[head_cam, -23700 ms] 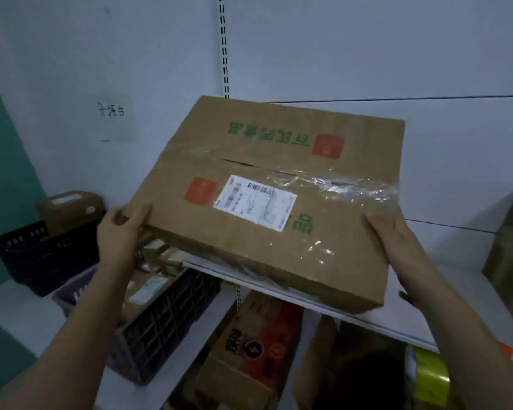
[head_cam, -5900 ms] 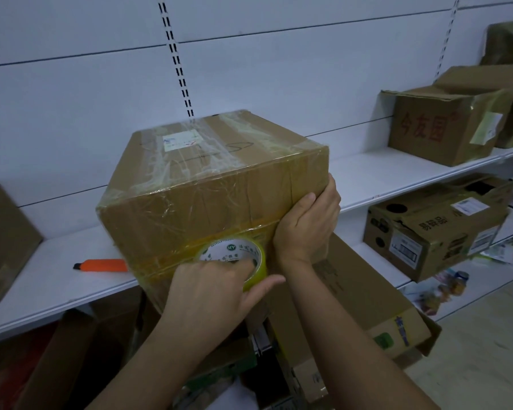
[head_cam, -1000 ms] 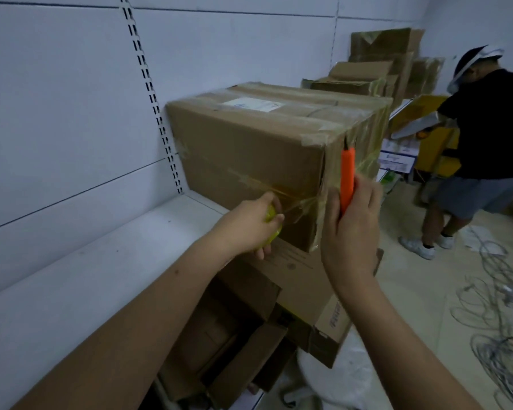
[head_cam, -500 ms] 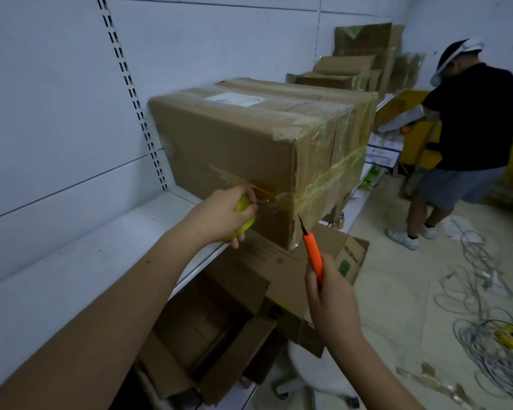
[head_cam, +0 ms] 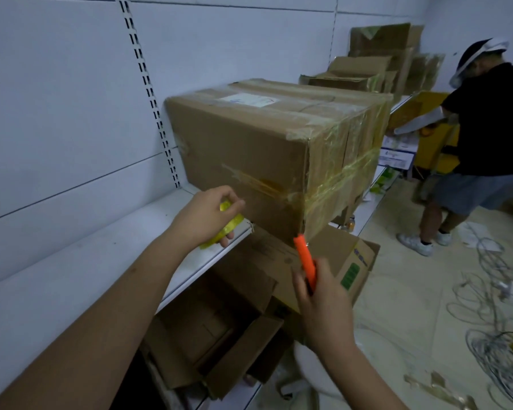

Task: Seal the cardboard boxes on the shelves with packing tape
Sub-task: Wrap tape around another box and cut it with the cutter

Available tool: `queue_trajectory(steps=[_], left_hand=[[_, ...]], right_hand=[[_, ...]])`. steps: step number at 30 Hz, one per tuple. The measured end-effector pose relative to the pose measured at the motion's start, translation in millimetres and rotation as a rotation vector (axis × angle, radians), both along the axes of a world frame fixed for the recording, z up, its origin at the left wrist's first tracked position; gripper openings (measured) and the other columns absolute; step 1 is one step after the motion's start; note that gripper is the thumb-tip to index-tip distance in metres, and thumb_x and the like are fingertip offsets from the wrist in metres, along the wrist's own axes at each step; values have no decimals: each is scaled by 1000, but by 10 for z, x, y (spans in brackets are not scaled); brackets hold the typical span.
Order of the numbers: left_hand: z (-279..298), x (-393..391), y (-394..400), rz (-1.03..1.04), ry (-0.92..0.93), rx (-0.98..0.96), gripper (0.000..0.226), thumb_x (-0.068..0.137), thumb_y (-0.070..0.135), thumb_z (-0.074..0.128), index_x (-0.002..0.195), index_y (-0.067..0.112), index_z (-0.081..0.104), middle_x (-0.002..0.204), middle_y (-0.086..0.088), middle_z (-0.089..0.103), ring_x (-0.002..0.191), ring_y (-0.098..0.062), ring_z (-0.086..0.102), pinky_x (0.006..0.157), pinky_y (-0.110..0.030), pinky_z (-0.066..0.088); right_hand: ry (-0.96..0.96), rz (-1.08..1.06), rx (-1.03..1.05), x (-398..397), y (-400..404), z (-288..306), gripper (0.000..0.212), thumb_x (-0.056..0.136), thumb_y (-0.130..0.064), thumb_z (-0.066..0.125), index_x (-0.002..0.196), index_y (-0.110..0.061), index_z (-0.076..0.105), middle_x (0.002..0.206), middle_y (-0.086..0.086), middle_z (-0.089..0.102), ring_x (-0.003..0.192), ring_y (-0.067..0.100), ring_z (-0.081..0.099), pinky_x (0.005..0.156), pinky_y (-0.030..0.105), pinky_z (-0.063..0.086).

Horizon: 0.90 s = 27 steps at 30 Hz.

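The large brown cardboard box (head_cam: 249,149), wrapped with bands of clear yellowish packing tape, sits on the white metal shelf (head_cam: 71,261), its long axis running away from the near end toward one o'clock, alongside the white back wall; its near right corner juts out past the shelf's front lip. A tape band goes round its middle, crossing the near end face and turning the corner onto the long right side. The left hand (head_cam: 208,214) is just in front of the box's near end, at about seven o'clock from the box's centre, fingers curled round a roll of yellow packing tape (head_cam: 227,224) held above the shelf edge, close to the box face but not plainly touching it. The right hand (head_cam: 323,303) is lower, at five o'clock from the box, and grips an orange utility knife (head_cam: 305,261) whose tip points up toward eleven o'clock, right under the box's overhanging bottom corner. Below the shelf lie opened brown cardboard boxes (head_cam: 219,335). Farther along the shelf at one o'clock stand more taped cartons (head_cam: 367,69). At three o'clock another person in a black shirt and grey shorts (head_cam: 480,137) stands on the floor, with tangled grey cables (head_cam: 486,321) beside them.
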State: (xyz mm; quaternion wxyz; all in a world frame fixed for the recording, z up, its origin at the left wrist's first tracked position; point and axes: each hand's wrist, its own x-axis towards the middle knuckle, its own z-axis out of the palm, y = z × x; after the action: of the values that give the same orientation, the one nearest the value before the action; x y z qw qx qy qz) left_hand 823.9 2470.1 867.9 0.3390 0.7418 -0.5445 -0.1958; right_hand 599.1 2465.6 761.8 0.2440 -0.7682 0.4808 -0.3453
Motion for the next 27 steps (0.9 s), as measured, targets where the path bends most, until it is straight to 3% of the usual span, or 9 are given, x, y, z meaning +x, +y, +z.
queue_trajectory(steps=[3,6,9,12,17,21,23,27], left_hand=[[-18,-79,-5,19,71,-61,16,100,36,56,94,22,59,70,-8,68,51,-24,69,50,-33,56],[-70,-148,18,45,120,-77,17,101,35,56,94,19,58,72,-8,68,50,-22,68,48,-29,54],[-130,-198,69,49,161,-58,23,100,39,56,96,17,59,67,-9,69,49,-22,67,50,-29,55],[-183,-223,127,68,239,-57,30,99,44,56,94,14,60,61,-10,68,47,-23,64,49,-31,54],[-233,-241,274,122,395,-114,32,103,37,50,91,10,61,54,-10,63,44,-25,60,49,-34,54],[-259,-223,553,234,412,-191,29,104,33,49,90,11,62,58,-15,65,46,-30,61,50,-36,55],[-274,-192,753,326,450,-247,29,104,32,49,91,11,63,57,-14,65,46,-31,61,50,-35,54],[-304,-186,1170,443,602,-329,21,102,23,51,92,8,61,60,-18,65,45,-31,59,51,-33,52]], right_hand=[[-258,-167,-149,88,-387,357,28,89,-47,60,96,-23,48,71,-11,46,55,1,43,52,14,29],[-378,-190,-185,302,-773,527,38,88,-48,64,103,-16,51,87,-5,48,67,0,42,60,14,31],[-451,-177,-190,468,-940,495,37,88,-46,66,102,-15,50,92,-2,48,70,6,42,62,14,34],[-415,-223,-239,535,-968,448,37,87,-41,71,98,-16,47,93,-1,45,69,6,38,61,8,34],[-401,-234,-243,522,-850,477,38,90,-44,66,101,-13,48,97,0,45,75,13,46,60,22,33],[-329,-20,-415,576,-394,400,44,93,-51,50,115,-12,52,109,3,50,77,12,49,55,23,36],[-242,114,-360,706,-306,390,43,98,-50,46,123,-15,47,114,-1,46,74,11,51,52,21,40],[103,304,-209,1151,-474,340,40,102,-36,46,136,-16,40,124,3,44,80,19,59,60,34,51]])
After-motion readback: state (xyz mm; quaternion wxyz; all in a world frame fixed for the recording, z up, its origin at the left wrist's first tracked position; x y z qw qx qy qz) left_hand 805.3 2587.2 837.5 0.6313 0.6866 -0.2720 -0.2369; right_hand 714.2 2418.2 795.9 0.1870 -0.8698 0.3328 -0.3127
